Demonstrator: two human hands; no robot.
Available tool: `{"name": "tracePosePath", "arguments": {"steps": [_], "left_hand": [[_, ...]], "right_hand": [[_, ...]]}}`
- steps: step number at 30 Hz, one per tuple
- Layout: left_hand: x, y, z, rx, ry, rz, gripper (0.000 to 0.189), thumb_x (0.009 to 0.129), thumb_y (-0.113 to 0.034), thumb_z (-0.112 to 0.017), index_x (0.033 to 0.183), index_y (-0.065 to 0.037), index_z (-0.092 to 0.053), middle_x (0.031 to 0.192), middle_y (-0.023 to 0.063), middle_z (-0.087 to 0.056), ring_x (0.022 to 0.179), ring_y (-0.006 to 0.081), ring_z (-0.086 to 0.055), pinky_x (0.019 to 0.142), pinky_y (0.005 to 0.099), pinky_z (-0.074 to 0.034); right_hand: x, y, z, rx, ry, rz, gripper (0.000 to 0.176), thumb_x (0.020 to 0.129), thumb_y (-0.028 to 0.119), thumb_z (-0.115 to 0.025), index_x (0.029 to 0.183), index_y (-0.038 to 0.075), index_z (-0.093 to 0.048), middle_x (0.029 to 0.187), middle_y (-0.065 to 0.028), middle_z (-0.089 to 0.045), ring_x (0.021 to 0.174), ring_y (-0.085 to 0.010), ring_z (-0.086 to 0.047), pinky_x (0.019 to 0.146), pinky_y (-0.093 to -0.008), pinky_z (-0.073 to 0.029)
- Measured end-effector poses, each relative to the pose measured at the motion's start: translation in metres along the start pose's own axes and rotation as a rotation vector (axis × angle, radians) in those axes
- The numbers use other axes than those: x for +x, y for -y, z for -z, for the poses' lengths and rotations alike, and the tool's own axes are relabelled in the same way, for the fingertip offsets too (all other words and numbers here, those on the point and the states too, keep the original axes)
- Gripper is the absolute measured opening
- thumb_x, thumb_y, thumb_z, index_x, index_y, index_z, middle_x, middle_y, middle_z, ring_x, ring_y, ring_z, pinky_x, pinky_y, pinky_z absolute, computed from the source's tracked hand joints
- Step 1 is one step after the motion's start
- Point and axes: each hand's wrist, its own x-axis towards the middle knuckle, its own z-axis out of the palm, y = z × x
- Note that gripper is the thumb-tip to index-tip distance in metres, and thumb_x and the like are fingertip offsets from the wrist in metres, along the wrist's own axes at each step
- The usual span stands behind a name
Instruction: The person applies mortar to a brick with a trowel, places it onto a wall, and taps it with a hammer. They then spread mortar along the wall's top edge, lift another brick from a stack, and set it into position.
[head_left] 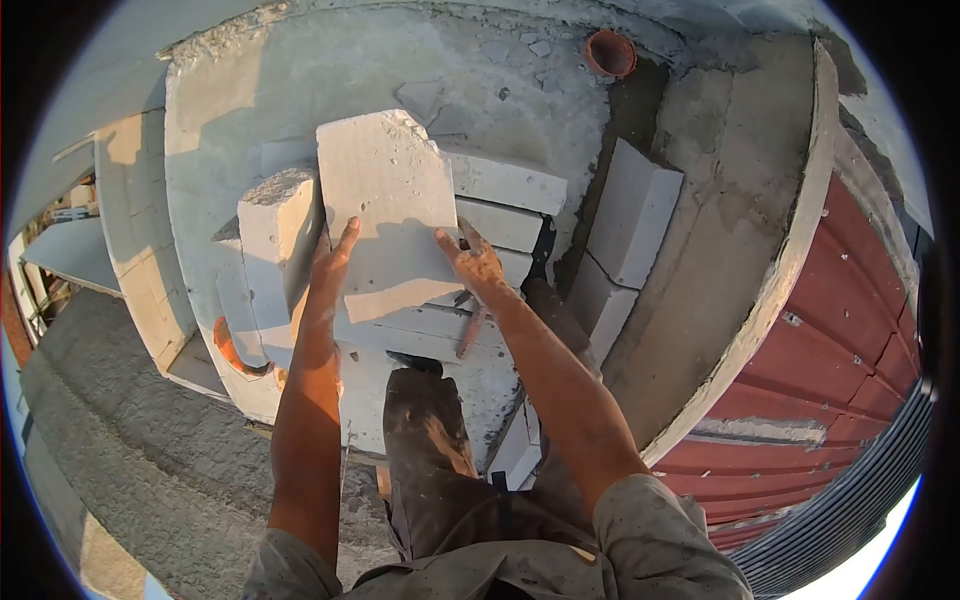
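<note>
Between my hands is a pale concrete block (388, 190) with a chipped upper right corner. My left hand (334, 258) grips its left side, thumb on the face and the fingers partly hidden behind the edge. On the right side my right hand (473, 262) holds the same block, thumb on its face. Just left of it a rough-topped block (278, 225) stands upright. Below and to the right lie several stacked blocks (500, 222), partly covered by the held one. A tool with a worn reddish handle (470, 334) rests on the blocks below my right hand.
An orange pipe end (610, 53) rises from the floor at the back. More blocks (632, 215) line the right side beside a concrete ledge (735, 200). Beyond it is a red metal sheet (800, 370). An orange curved object (238, 350) lies at left. My shoe (414, 363) is close to the blocks.
</note>
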Motion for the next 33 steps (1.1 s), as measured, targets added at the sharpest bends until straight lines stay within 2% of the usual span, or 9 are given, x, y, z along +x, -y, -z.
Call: {"name": "tracePosePath", "arguments": {"steps": [6, 10, 11, 16, 19, 25, 28, 31, 33], "left_hand": [[-0.03, -0.116, 0.016, 0.094, 0.099, 0.063, 0.093, 0.081, -0.048, -0.078, 0.144, 0.008, -0.04, 0.143, 0.0225, -0.049, 0.126, 0.0278, -0.053, 0.101, 0.0363, -0.044], [-0.034, -0.191, 0.005, -0.106, 0.306, 0.326, 0.065, 0.082, -0.039, -0.078, 0.124, 0.007, -0.06, 0.114, 0.0178, -0.067, 0.098, 0.0227, -0.066, 0.086, 0.0355, -0.051], [-0.027, -0.188, 0.001, 0.071, 0.293, 0.17, 0.048, 0.087, -0.031, -0.075, 0.118, 0.005, -0.065, 0.109, 0.0173, -0.07, 0.095, 0.0231, -0.068, 0.083, 0.0344, -0.053], [-0.081, -0.199, -0.079, 0.529, -0.116, -0.201, 0.069, 0.073, -0.028, -0.085, 0.126, 0.005, -0.055, 0.107, 0.0203, -0.071, 0.098, 0.0302, -0.07, 0.084, 0.0363, -0.054], [-0.1, -0.171, -0.114, 0.771, -0.17, -0.388, 0.076, 0.073, -0.028, -0.082, 0.133, 0.004, -0.048, 0.12, 0.0202, -0.063, 0.111, 0.0386, -0.058, 0.095, 0.0502, -0.042], [-0.116, -0.152, -0.163, 0.731, -0.269, -0.596, 0.078, 0.079, -0.025, -0.077, 0.143, 0.002, -0.042, 0.126, 0.0186, -0.057, 0.116, 0.0379, -0.052, 0.095, 0.0524, -0.037], [-0.116, -0.156, -0.116, 0.557, 0.125, -0.628, 0.077, 0.079, -0.03, -0.079, 0.143, -0.002, -0.045, 0.132, 0.0198, -0.055, 0.125, 0.0386, -0.05, 0.104, 0.0529, -0.034], [-0.063, -0.168, -0.039, 0.671, -0.409, -0.687, 0.071, 0.085, -0.032, -0.075, 0.145, -0.008, -0.045, 0.143, 0.0238, -0.048, 0.135, 0.0419, -0.043, 0.113, 0.0545, -0.027], [-0.001, -0.14, 0.008, 0.879, -0.777, -0.493, 0.065, 0.089, -0.04, -0.07, 0.144, -0.013, -0.049, 0.142, 0.0228, -0.05, 0.129, 0.0428, -0.046, 0.109, 0.0576, -0.031]], "right_hand": [[-0.005, 0.013, 0.043, 0.661, 0.225, -0.137, 0.069, 0.099, 0.056, -0.048, 0.146, 0.005, -0.048, 0.138, -0.0195, -0.056, 0.12, -0.0323, -0.058, 0.1, -0.0459, -0.046], [0.005, 0.005, 0.007, 0.902, 0.223, -0.174, 0.066, 0.101, 0.05, -0.049, 0.145, 0.002, -0.047, 0.133, -0.0195, -0.059, 0.109, -0.034, -0.061, 0.096, -0.0482, -0.047], [0.004, 0.008, 0.006, 0.864, 0.222, -0.167, 0.067, 0.1, 0.05, -0.05, 0.145, 0.001, -0.046, 0.135, -0.0205, -0.057, 0.112, -0.0352, -0.061, 0.097, -0.0481, -0.047], [-0.045, 0.093, 0.088, 0.484, -0.028, 0.076, 0.105, 0.085, 0.059, -0.068, 0.155, -0.003, -0.02, 0.143, -0.0363, -0.043, 0.133, -0.0462, -0.048, 0.107, -0.0467, -0.044], [-0.054, 0.139, 0.123, 0.521, -0.062, 0.089, 0.122, 0.073, 0.058, -0.081, 0.154, -0.002, -0.011, 0.14, -0.0369, -0.044, 0.131, -0.0458, -0.049, 0.107, -0.0463, -0.045], [-0.036, 0.122, 0.114, 0.459, -0.411, -0.124, 0.103, 0.066, 0.035, -0.086, 0.14, 0.001, -0.023, 0.125, -0.0276, -0.054, 0.116, -0.0424, -0.059, 0.101, -0.0464, -0.048], [-0.039, 0.105, 0.126, 0.458, -0.442, -0.135, 0.093, 0.066, 0.025, -0.081, 0.136, 0.0, -0.026, 0.121, -0.0273, -0.056, 0.109, -0.0396, -0.062, 0.098, -0.0433, -0.05], [-0.033, 0.077, 0.164, 0.578, -0.395, 0.007, 0.085, 0.065, 0.025, -0.082, 0.129, -0.004, -0.035, 0.117, -0.0236, -0.055, 0.106, -0.0335, -0.062, 0.091, -0.0422, -0.053], [-0.043, 0.076, 0.197, 0.46, -0.487, 0.089, 0.082, 0.065, 0.027, -0.083, 0.127, -0.006, -0.04, 0.117, -0.0224, -0.055, 0.106, -0.0319, -0.06, 0.088, -0.0408, -0.052]]}}
